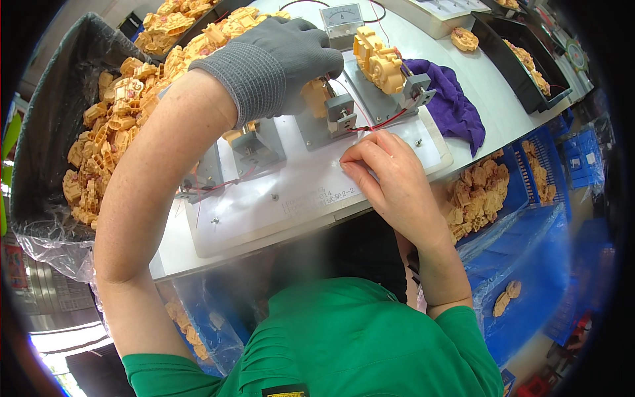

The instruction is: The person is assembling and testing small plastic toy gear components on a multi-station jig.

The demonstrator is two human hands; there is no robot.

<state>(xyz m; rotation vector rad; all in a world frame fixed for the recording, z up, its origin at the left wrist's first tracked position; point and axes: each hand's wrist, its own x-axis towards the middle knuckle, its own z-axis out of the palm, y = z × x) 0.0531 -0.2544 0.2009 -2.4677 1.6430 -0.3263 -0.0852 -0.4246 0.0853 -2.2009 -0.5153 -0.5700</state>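
My left hand (284, 66), in a grey knit glove, reaches over a test board (304, 178) with its fingers curled down on a yellow plastic housing (315, 98). That housing sits in a grey metal fixture (340, 109) and is partly hidden by the glove. My bare right hand (390, 175) is low over the board's near side, thumb and forefinger pinched together; anything between them is too small to make out. Red wires (383, 124) run from the fixtures close to its knuckles. Another yellow housing (380, 61) stands in the neighbouring fixture to the right.
A dark lined bin (49, 126) heaped with yellow housings (126, 99) stands left. An analog meter (342, 20) is behind the fixtures, a purple cloth (453, 102) to their right. A black tray (522, 63) holds more parts. Blue crates (516, 245) sit below the table's right edge.
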